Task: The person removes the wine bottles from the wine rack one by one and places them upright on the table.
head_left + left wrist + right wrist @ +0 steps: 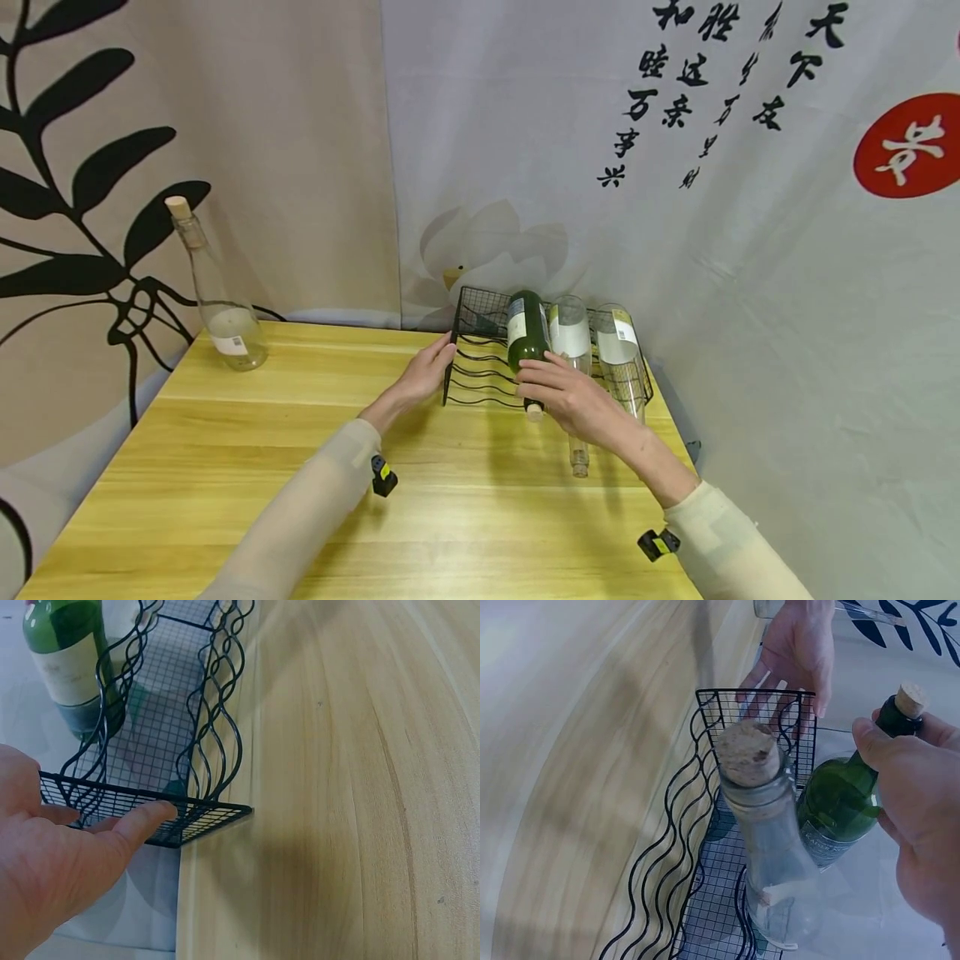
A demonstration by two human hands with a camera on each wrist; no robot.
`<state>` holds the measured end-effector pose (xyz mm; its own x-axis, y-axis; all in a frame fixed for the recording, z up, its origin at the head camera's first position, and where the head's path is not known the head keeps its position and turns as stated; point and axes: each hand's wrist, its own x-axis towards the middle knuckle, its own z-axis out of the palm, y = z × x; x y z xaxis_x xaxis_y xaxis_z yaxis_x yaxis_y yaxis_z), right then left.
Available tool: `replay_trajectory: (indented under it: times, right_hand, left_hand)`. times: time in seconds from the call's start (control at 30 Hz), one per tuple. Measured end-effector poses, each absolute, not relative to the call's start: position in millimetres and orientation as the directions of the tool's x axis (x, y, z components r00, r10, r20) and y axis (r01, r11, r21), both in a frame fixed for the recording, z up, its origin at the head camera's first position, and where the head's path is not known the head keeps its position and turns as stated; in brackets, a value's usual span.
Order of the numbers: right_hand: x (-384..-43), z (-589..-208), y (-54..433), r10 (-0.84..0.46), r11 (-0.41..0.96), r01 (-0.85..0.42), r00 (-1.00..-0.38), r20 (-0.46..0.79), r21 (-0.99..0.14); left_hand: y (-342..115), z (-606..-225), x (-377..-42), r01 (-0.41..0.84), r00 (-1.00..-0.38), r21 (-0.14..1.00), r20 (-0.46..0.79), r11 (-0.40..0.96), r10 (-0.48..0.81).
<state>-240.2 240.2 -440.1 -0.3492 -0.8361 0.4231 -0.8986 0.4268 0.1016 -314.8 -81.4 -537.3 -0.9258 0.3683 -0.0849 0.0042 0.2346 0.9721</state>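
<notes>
While the right hand (pixel 570 398) pinches the corked neck of a green bottle (pixel 528 329), the left hand (pixel 426 371) touches the left end of a black wire rack (pixel 214 811). The right thumb and fingers close in from opposite sides of the neck, just below the cork (pixel 911 699), with the bottle's shoulder and pale label left uncovered. The left fingers are extended and apart, lying against the outside of the mesh end rather than curled tightly round it.

The green bottle lies over the wavy wires of the rack, base toward the backdrop and neck toward the person; whether the wires bear its full weight cannot be told. To its right, two clear bottles with pale labels — the nearer one (pixel 572 337) just beside it, the other (pixel 617 346) close to the rack's right end — lie in the rack with their necks pointing toward the person. Wavy wires show between the green bottle and the left end.

A corked clear bottle (pixel 234 329) stands upright near the far left corner of the wooden table (pixel 480 517), well apart from the rack. Behind hangs a cloth backdrop (pixel 525 125) printed with leaves, dark characters and a red disc.
</notes>
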Motion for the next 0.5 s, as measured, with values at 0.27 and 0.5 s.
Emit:
replay_trajectory:
  times: [0.27, 0.5]
  right_hand:
    - [-243.3, -434.5, 240.6, -0.78, 0.431, -0.903, -0.369, 0.506, 0.005]
    - [-244.7, -428.2, 237.5, -0.742, 0.433, -0.901, -0.378, 0.553, -0.035]
  left_hand:
    - [-81.4, -536.1, -313.6, 0.001, -0.923, 0.977, -0.082, 0.215, 0.376]
    - [-81.0, -536.3, -313.6, 0.011, -0.925, 0.974, -0.076, 0.228, 0.371]
